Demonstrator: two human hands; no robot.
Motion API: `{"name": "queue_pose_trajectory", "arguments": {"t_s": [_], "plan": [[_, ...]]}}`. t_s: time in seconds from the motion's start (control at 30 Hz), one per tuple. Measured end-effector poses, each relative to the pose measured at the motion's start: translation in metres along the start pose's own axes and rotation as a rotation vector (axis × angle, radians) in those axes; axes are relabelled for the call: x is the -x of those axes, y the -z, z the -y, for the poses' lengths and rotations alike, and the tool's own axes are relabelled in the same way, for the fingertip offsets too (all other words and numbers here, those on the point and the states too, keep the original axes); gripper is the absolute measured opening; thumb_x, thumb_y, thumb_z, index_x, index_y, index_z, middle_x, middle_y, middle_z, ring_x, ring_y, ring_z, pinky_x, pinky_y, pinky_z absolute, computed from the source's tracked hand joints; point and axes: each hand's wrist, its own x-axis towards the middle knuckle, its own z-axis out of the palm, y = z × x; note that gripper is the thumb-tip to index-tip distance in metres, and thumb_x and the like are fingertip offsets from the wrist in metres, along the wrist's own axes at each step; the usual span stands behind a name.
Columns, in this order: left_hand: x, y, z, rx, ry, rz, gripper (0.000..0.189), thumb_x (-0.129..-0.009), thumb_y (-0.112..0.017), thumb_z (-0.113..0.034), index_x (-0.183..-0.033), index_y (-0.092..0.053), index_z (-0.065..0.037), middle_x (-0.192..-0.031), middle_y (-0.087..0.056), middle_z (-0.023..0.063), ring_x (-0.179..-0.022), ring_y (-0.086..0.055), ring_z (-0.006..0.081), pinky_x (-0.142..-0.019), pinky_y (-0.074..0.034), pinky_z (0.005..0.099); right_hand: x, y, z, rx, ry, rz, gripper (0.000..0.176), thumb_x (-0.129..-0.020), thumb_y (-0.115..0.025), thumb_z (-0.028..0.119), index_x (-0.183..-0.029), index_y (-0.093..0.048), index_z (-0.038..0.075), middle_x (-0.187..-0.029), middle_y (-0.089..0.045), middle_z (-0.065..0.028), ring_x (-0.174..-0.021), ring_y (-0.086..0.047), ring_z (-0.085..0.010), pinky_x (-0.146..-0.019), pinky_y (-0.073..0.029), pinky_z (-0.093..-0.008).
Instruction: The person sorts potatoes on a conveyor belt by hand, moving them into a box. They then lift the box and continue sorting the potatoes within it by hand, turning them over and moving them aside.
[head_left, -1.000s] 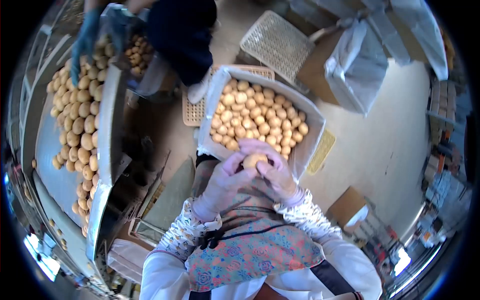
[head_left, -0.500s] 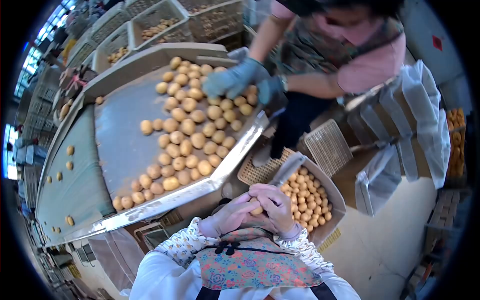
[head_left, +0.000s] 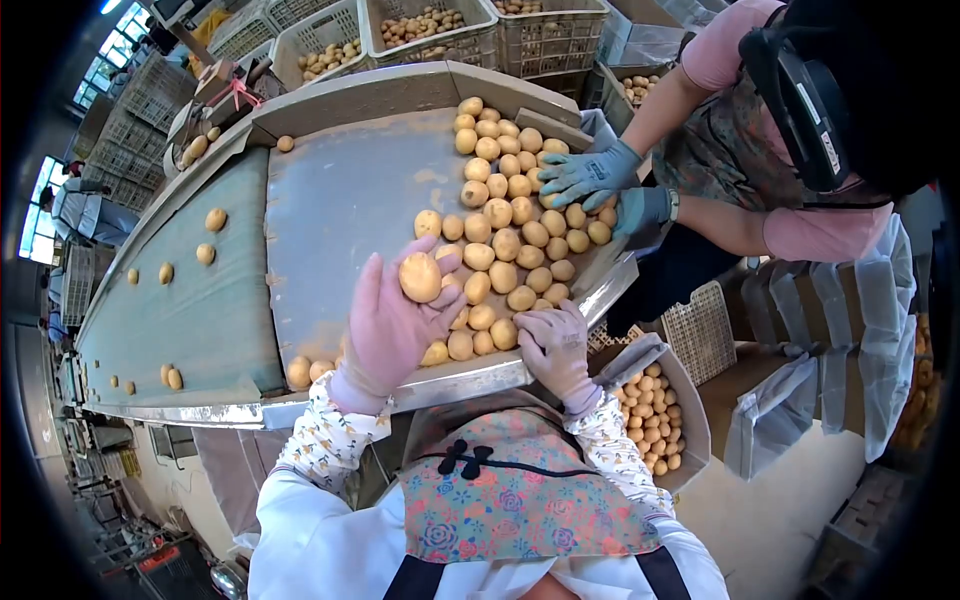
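Observation:
My left hand [head_left: 388, 325], gloved, is over the sorting table [head_left: 350, 190], palm upturned. A yellow-brown potato [head_left: 420, 277] rests in it against the fingers. More potatoes [head_left: 505, 245] lie loosely grouped beyond and beside this hand. At the table's metal front edge, my right hand [head_left: 556, 350] is gloved too, with its fingers curled down beside the nearest potatoes. Whatever those fingertips grip, if anything, is hidden. Below and right of that hand stands a lined box [head_left: 690, 420] filled with potatoes.
Across the table, a co-worker's blue-gloved hands [head_left: 590, 175] touch potatoes. A green conveyor belt [head_left: 190, 300] with scattered potatoes adjoins on the left. Plastic crates [head_left: 545, 45] stand behind. Lined cartons [head_left: 765, 420] and a plastic basket [head_left: 700, 330] are at right.
My hands have separated, having been together around a potato before my apron. The left has reached out over the table, the right to its edge. The view has shifted; the co-worker's hands have moved apart.

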Motion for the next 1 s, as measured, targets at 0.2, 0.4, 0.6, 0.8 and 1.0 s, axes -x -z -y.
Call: {"name": "queue_pose_trajectory", "arguments": {"t_s": [0.2, 0.4, 0.6, 0.8, 1.0], "plan": [[-0.011, 0.003, -0.003, -0.121, -0.03, 0.013, 0.054, -0.104, -0.047, -0.029, -0.151, -0.035, -0.005, -0.145, -0.048, 0.0184, -0.129, -0.052, 0.0294, -0.115, -0.038, 0.0454, -0.009, 0.014, 0.009, -0.166, -0.183, 0.082, 0.026, -0.083, -0.071, 0.014, -0.108, -0.071, 0.007, -0.095, -0.072, -0.007, -0.085, -0.065, -0.0259, -0.097, -0.046, -0.0424], [-0.022, 0.01, 0.017, -0.636, -0.215, 0.08, 0.069, -0.086, -0.069, 0.0, -0.147, -0.037, 0.002, -0.14, -0.052, 0.0152, -0.131, -0.051, 0.023, -0.113, -0.039, 0.0381, -0.069, 0.051, 0.062, -1.286, -0.579, 0.333, 0.049, -0.103, -0.051, 0.015, -0.147, -0.041, -0.004, -0.092, -0.065, -0.0061, -0.078, -0.059, -0.0088, -0.072, -0.049, -0.0234], [-0.024, 0.016, 0.032, -1.025, -0.357, 0.124, 0.072, -0.082, -0.069, 0.005, -0.148, -0.04, 0.003, -0.142, -0.053, 0.0191, -0.131, -0.052, 0.0244, -0.109, -0.043, 0.0361, -0.075, 0.032, 0.069, -1.209, -0.562, 0.287, 0.049, -0.105, -0.053, 0.025, -0.144, -0.046, -0.004, -0.13, -0.061, -0.0128, -0.117, -0.059, -0.0175, -0.097, -0.047, -0.03], [-0.025, 0.02, 0.014, -0.617, -0.023, 0.132, 0.071, -0.091, -0.065, -0.007, -0.152, -0.031, 0.003, -0.14, -0.054, 0.0156, -0.128, -0.053, 0.0218, -0.111, -0.04, 0.0366, -0.089, 0.04, 0.068, -0.93, -0.228, 0.114, 0.054, -0.096, -0.064, 0.018, -0.144, -0.048, -0.002, -0.141, -0.057, -0.0157, -0.125, -0.056, -0.0233, -0.105, -0.043, -0.0343], [-0.039, 0.022, -0.013, -0.656, 0.261, 0.28, 0.067, -0.097, -0.066, -0.021, -0.152, -0.032, -0.001, -0.128, -0.058, 0.0066, -0.113, -0.056, 0.012, -0.097, -0.046, 0.0286, -0.095, 0.042, 0.069, -0.808, -0.133, 0.163, 0.057, -0.088, -0.067, 0.011, -0.142, -0.051, -0.001, -0.143, -0.057, -0.0156, -0.13, -0.054, -0.0289, -0.109, -0.04, -0.0357]]}}
